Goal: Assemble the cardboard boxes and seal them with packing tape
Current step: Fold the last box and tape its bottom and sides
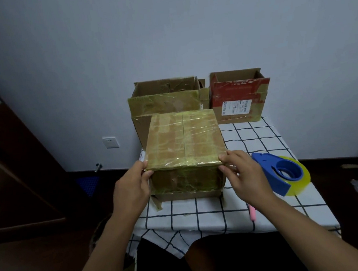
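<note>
Both hands, left [132,183] and right [241,173], pinch the near top corners of the taped box [184,143] on the table [261,136], with the tape [285,172] just right.

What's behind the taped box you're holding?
Directly behind the taped box stands a larger open brown box; its lower front is covered. An open red box stands back right. Their insides are mostly hidden.

A taped-shut brown box [184,139] stands nearest, two open boxes [165,97] [239,99] behind, blue tape dispenser [281,172] at its right.
</note>
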